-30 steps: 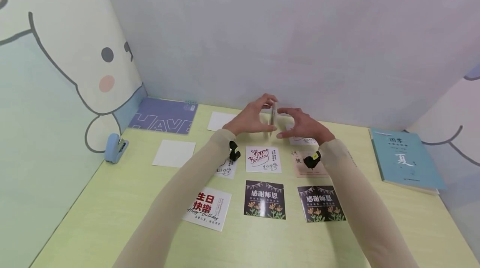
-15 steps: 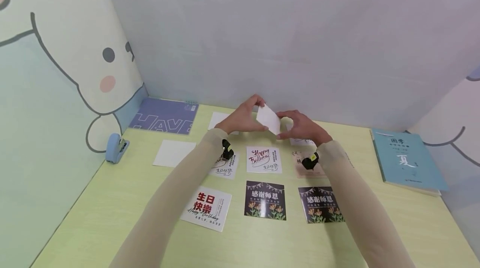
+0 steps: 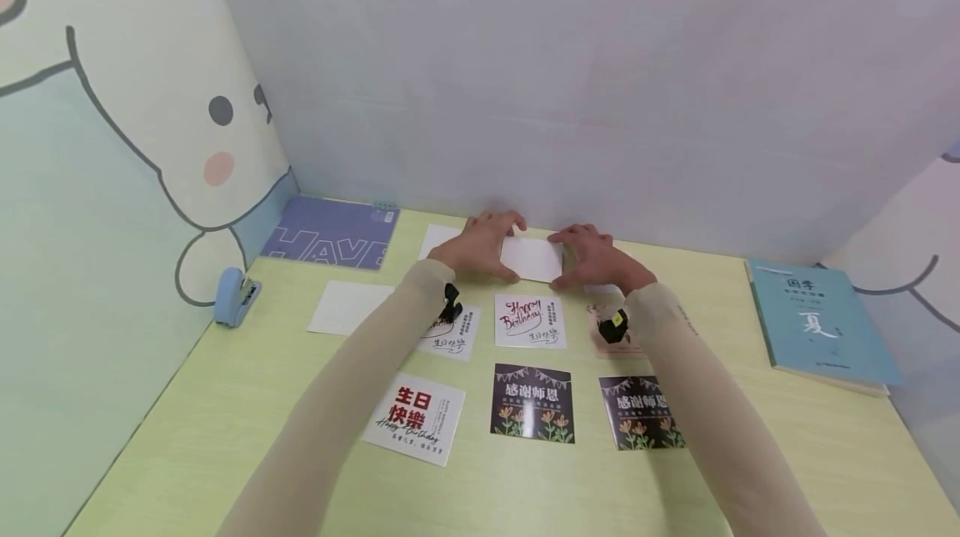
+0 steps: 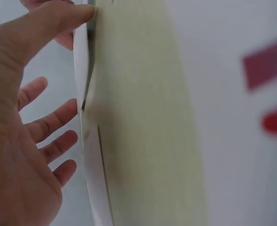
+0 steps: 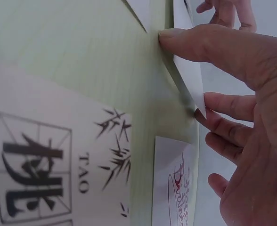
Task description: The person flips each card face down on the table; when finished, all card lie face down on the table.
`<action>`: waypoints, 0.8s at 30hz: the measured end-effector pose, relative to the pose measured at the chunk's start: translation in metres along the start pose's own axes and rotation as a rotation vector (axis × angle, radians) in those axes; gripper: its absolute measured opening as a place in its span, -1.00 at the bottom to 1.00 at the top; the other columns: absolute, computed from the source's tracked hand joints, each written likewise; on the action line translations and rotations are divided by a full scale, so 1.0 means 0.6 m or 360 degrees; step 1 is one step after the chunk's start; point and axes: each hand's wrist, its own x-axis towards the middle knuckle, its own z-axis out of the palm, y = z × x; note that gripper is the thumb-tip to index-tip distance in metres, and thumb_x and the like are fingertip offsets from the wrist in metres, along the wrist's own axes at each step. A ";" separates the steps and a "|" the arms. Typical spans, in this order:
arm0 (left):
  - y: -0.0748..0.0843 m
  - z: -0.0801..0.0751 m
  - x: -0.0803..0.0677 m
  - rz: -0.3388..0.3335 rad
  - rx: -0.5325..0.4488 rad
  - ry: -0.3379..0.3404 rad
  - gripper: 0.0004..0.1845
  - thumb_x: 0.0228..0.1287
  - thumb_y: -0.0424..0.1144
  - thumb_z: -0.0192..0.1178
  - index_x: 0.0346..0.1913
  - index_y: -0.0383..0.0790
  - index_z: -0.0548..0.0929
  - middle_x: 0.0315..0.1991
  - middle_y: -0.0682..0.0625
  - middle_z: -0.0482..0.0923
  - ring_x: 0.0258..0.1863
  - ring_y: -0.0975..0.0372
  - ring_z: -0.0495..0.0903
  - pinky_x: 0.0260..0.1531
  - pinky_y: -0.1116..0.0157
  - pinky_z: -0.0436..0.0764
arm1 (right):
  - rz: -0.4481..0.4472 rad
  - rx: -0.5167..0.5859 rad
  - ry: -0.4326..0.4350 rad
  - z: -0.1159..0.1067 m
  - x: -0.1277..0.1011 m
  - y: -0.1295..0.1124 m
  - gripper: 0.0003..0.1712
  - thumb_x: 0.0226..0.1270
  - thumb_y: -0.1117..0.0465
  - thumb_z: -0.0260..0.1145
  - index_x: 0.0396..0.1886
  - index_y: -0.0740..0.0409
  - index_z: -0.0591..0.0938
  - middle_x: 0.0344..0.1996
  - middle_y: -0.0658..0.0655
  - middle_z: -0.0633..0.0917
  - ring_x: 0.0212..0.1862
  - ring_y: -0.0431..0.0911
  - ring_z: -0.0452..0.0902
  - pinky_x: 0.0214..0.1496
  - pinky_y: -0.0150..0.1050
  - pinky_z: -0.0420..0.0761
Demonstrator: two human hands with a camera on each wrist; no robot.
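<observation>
A blank-faced white card [image 3: 532, 258] lies low over the back of the table, between both hands. In the right wrist view the same white card [image 5: 190, 75] tilts slightly off the surface. My right hand [image 3: 596, 258] holds its right end, thumb at the near corner and fingers at the far one. My left hand [image 3: 480, 245] is at its left end; its thumb is by the near corner and the other fingers are spread. In front lies a Happy Birthday card [image 3: 530, 321]. The left wrist view shows the white card [image 4: 81, 56] edge-on beneath my left thumb.
Two dark flower cards [image 3: 532, 404] [image 3: 641, 412], a red-lettered birthday card [image 3: 417, 418], a pink card [image 5: 101, 155] and blank white cards [image 3: 347, 308] lie around. A blue stapler [image 3: 234, 297] and purple notebook [image 3: 327, 233] are left, a teal book [image 3: 821, 322] right. The wall [image 3: 570, 87] rises behind.
The card was on edge between the hands, then turned its white face up and came down to lie nearly flat. My left hand's fingers have moved off its far corner.
</observation>
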 end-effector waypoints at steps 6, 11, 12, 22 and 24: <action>0.008 -0.005 -0.004 -0.0047 0.0040 -0.0055 0.00 0.05 0.13 0.63 0.52 0.13 0.31 0.39 -0.02 0.51 0.48 0.03 0.30 0.54 -0.07 0.20 | -0.0003 0.0023 -0.0024 -0.008 -0.009 -0.009 0.08 0.14 -0.14 0.59 0.61 0.15 0.41 0.59 0.37 0.36 0.59 0.35 0.17 0.47 0.43 0.13; 0.019 -0.007 0.005 -0.0011 0.0069 -0.0074 0.03 0.05 0.16 0.62 0.54 0.14 0.29 0.49 -0.04 0.46 0.53 0.00 0.26 0.58 -0.08 0.16 | 0.0067 0.0144 0.0017 -0.024 -0.030 0.014 0.09 0.22 -0.16 0.56 0.65 0.13 0.34 0.66 0.34 0.27 0.65 0.34 0.07 0.54 0.50 0.01; 0.023 -0.006 0.008 0.0000 0.0074 -0.0075 0.03 0.05 0.16 0.62 0.54 0.13 0.29 0.52 -0.04 0.44 0.54 0.00 0.25 0.58 -0.08 0.15 | 0.0079 0.0163 0.0028 -0.026 -0.035 0.023 0.08 0.24 -0.16 0.55 0.66 0.12 0.33 0.67 0.34 0.26 0.66 0.33 0.05 0.55 0.51 -0.02; 0.093 0.018 0.053 0.0114 0.0151 -0.0109 0.08 0.11 0.19 0.59 0.62 0.16 0.19 0.65 -0.05 0.27 0.64 -0.03 0.16 0.61 -0.11 0.13 | 0.0107 0.0229 0.0034 -0.044 -0.090 0.091 0.03 0.27 -0.09 0.55 0.64 0.11 0.34 0.65 0.34 0.29 0.61 0.35 0.08 0.51 0.55 -0.05; 0.106 0.022 0.063 0.0127 0.0173 -0.0109 0.08 0.14 0.20 0.57 0.63 0.18 0.16 0.65 -0.07 0.26 0.65 -0.04 0.15 0.59 -0.12 0.15 | 0.0116 0.0206 0.0037 -0.047 -0.100 0.100 0.01 0.27 -0.06 0.56 0.63 0.14 0.36 0.62 0.37 0.32 0.57 0.37 0.11 0.48 0.56 -0.03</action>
